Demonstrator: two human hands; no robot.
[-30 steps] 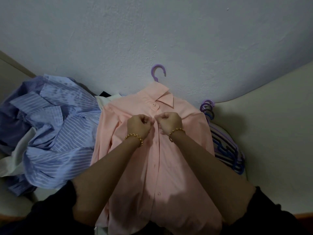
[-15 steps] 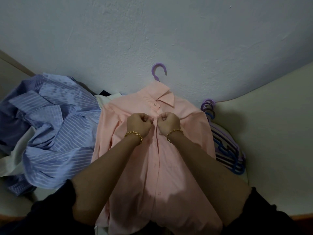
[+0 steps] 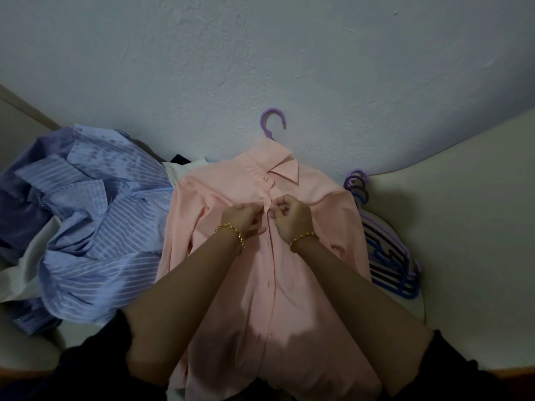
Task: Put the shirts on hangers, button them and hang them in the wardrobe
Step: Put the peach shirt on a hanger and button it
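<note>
A pink shirt point(image 3: 289, 285) lies flat on a pale surface, on a purple hanger whose hook point(image 3: 272, 123) sticks out above the collar. Its top button under the collar looks fastened. My left hand point(image 3: 241, 217) and my right hand point(image 3: 289, 217) meet at the shirt's front placket just below that button. Each hand pinches one edge of the placket with curled fingers. The button between them is hidden by my fingers.
A heap of blue striped shirts point(image 3: 86, 227) lies to the left, with some white cloth point(image 3: 185, 169) under it. A stack of purple and blue hangers point(image 3: 388, 250) lies at the shirt's right. A grey wall point(image 3: 260, 53) rises behind; the pale surface point(image 3: 463, 227) spreads right.
Both hands have stayed at the same spot on the placket, with small finger movements. The shirt and hanger have not shifted.
</note>
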